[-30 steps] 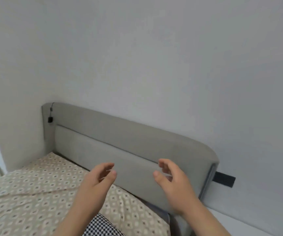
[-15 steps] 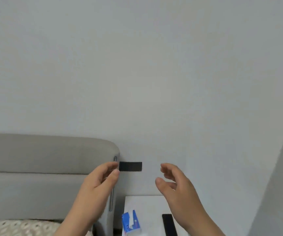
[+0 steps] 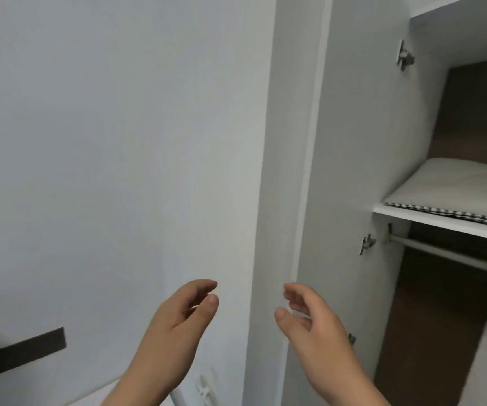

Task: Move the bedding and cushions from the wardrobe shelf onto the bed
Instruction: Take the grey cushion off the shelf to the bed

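The open wardrobe fills the right side, its white shelf at upper right. On the shelf lies a pale grey-white cushion with a black-and-white checked edge along its front. My left hand and my right hand are raised side by side at the bottom centre, palms facing each other, fingers curled and apart, holding nothing. Both hands are well below and left of the shelf. The bed is out of view.
A plain white wall covers the left half. The wardrobe's white side panel stands just behind my right hand. A metal hanging rail runs under the shelf. A dark strip is on the wall at lower left.
The view has swung right, from the bed and headboard past the bedside table to the open wardrobe. Both hands stay empty in the same raised pose.
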